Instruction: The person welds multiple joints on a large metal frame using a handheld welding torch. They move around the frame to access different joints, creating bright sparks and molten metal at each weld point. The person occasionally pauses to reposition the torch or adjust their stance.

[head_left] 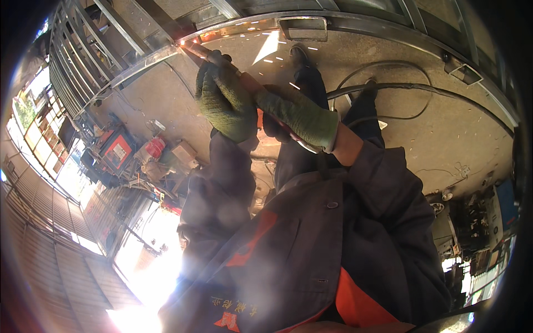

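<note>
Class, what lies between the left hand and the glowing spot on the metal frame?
In the head view, the reddish front end of the torch lies between the left hand and the glowing spot.

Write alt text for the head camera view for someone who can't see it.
Sparks fly near a glowing spot on a metal frame, at the tip of a torch-like tool held in a green-gloved left hand and right hand. A black cable curves across the floor at right; a red-fronted machine stands at left.
</note>
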